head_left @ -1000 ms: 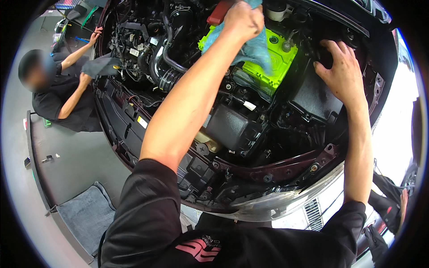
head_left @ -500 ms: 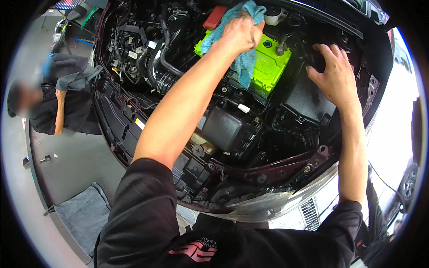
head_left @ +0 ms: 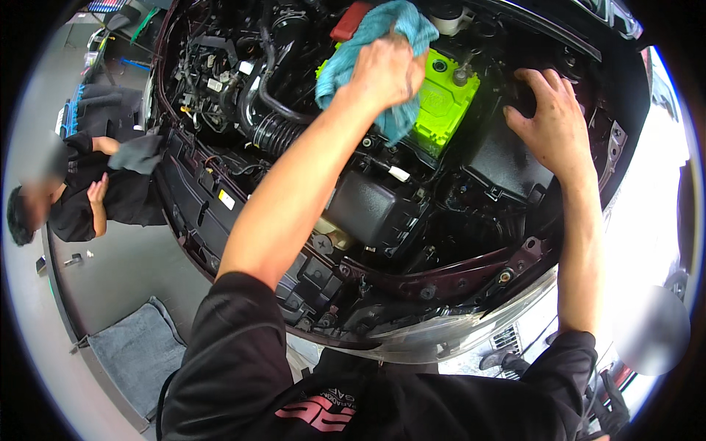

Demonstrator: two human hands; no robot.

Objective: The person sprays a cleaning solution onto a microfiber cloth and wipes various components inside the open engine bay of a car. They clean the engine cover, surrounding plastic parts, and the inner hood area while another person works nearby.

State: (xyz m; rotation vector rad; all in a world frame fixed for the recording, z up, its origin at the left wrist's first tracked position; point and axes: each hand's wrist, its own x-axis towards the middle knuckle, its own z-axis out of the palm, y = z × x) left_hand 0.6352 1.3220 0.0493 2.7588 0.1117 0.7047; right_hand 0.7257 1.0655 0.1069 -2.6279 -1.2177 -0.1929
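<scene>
My left hand [head_left: 386,73] is closed on a teal cloth [head_left: 340,77], which bunches around its fingers and drapes over the left part of a bright lime-green car battery [head_left: 445,106]. A red terminal cover [head_left: 351,22] shows beside the cloth at the battery's far left. To the right, my right hand [head_left: 553,125] has its thumb and fingers spread apart and holds nothing. It is over the far right side of a black plastic box [head_left: 507,158]; whether the fingertips touch anything I cannot tell.
Around the battery lie black hoses [head_left: 276,132], a black fuse-box-like cover [head_left: 368,209] and the dark front frame [head_left: 441,283] of the engine bay. At left another person [head_left: 81,180] holds a grey cloth [head_left: 136,154]. A grey towel [head_left: 136,356] lies at lower left.
My left hand and the teal cloth have moved toward me and slightly left across the battery. My right hand has hardly moved. The other person has shifted, one hand now off the grey cloth.
</scene>
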